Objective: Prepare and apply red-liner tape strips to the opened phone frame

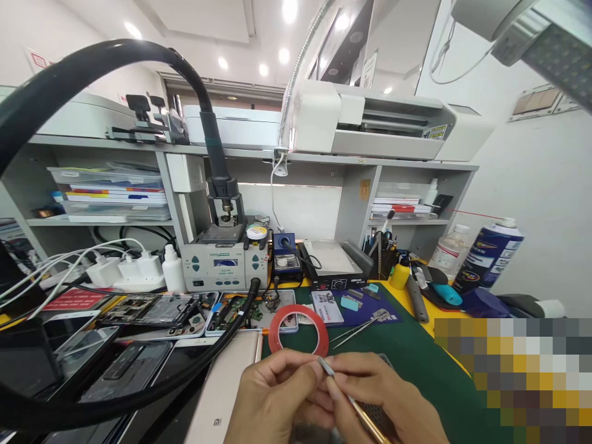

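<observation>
At the bottom centre, both hands meet over the green work mat [444, 388]. My right hand [393, 394] grips a slim gold-handled blade tool [363, 418], its handle slanting down to the right. The tool's flat grey tip points up and left to the fingers of my left hand [277, 394], which is closed in a pinch at that tip. Whether the left fingers hold anything else is hidden. Just beyond the hands lies a roll of red tape [274, 330]. A pair of metal tweezers [354, 333] rests on the mat right of the roll.
Phones and phone parts [148, 308] crowd the left side, with a pale Xiaomi device [226, 382] beside my left hand. A thick black hose [217, 345] arches across the left. Behind stand a rework station [226, 265] and a flat-topped heating unit [333, 265]. Bottles and a spray can [490, 253] stand right.
</observation>
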The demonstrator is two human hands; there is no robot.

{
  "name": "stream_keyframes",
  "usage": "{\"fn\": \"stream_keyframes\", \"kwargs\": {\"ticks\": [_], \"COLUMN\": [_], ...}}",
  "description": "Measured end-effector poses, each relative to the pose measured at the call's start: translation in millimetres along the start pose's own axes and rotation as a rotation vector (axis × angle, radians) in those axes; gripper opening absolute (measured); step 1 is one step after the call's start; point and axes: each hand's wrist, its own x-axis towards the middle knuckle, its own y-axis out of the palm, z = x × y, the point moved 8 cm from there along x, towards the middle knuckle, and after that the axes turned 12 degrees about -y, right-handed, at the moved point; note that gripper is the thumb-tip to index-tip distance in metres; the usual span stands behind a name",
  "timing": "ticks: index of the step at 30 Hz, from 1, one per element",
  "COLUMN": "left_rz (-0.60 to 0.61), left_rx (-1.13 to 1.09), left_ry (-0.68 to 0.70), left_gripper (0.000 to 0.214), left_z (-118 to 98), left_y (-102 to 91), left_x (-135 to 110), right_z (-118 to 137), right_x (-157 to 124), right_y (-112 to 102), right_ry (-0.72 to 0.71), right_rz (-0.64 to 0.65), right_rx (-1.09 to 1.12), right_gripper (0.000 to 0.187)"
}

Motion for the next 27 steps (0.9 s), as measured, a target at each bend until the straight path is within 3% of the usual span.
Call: {"fn": "stream_keyframes", "kwargs": {"ticks": [27], "left_rz": [-0.033], "left_rx": [0.022], "left_ry": [-0.010], "left_gripper": [0.033], "left_z": [-1.2], "left_y": [-0.7], "left_x": [-3.4], "right_z": [1.5], "right_x": [2.9], "right_y": [-0.8], "right_ry": [-0.009], "right_rz": [-0.005], "right_rx": [0.003], "right_gripper": [0.029]}}
